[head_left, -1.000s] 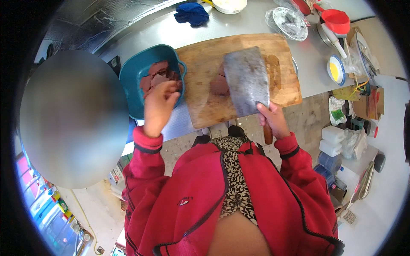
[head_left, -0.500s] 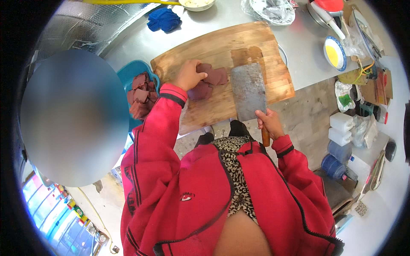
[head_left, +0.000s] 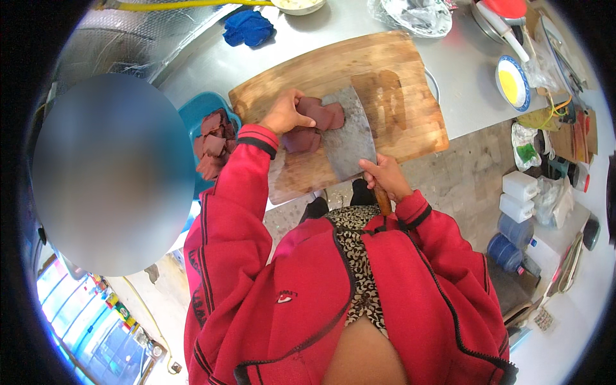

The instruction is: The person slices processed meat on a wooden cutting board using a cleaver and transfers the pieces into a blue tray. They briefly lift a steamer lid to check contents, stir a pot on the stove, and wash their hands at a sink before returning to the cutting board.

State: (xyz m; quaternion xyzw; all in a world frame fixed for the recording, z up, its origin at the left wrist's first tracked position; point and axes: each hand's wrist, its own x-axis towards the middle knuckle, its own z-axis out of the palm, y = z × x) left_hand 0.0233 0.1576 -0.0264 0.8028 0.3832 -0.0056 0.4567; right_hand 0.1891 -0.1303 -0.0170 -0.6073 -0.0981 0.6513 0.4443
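Note:
A wide wooden cutting board lies at the front of the metal table. On its left half is a small pile of smooth, dark red-brown slices that look like blood curd. My left hand curls over the pile's left side, thumb and fingers closed against it. My right hand grips the wooden handle of a cleaver. The broad grey blade lies low over the board, and its left edge meets the right side of the slices. More chunks of the same stuff fill a teal basin left of the board.
Behind the board are a blue cloth, a bowl of pale food and a plate in clear plastic. A blue-rimmed bowl with yellow liquid stands at right. White jugs stand lower right. A blurred oval covers the left.
The cleaver has shifted left, from beside the slices to against their right side, and my right hand went with it. My left hand stays on the pile.

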